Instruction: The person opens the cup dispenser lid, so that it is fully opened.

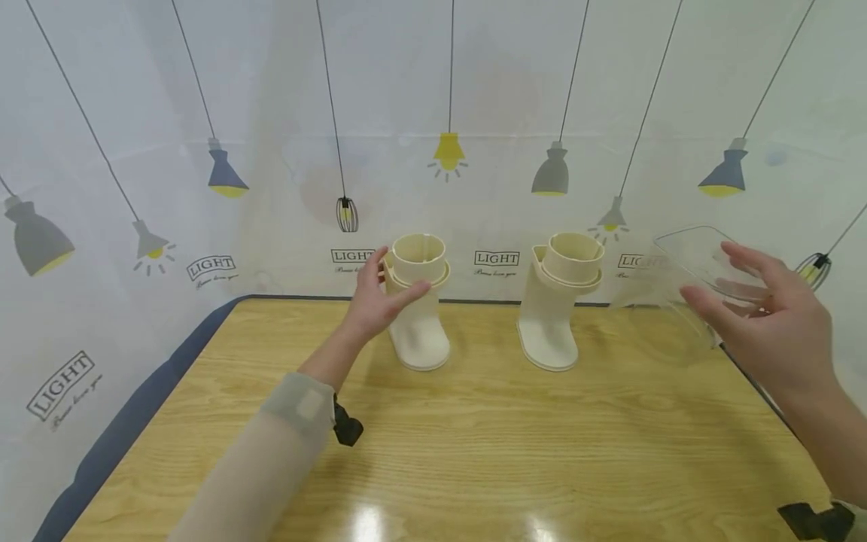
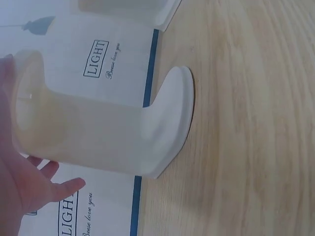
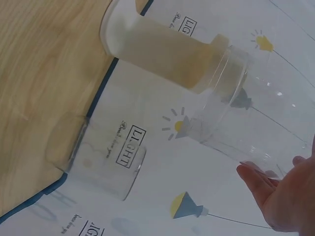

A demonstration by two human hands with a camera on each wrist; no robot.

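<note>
Two cream plastic stands with curved feet and round cups on top stand on the table: a left stand (image 1: 416,331) and a right stand (image 1: 547,324). My left hand (image 1: 375,297) holds the left stand's top, thumb across the front and fingers at the far left side. In the left wrist view, some fingers spread beside its column. My right hand (image 1: 772,324) grips a clear plastic container (image 3: 231,128), raised and tilted at the right. Its transparent walls make the outline hard to follow. A second clear container (image 3: 106,160) stands on the table behind it.
The wooden table (image 1: 420,444) extends in front of both stands. A white backdrop cloth (image 1: 284,165) with printed hanging lamps rises behind and beside the table. Dark blue trim (image 1: 159,384) runs along the left edge.
</note>
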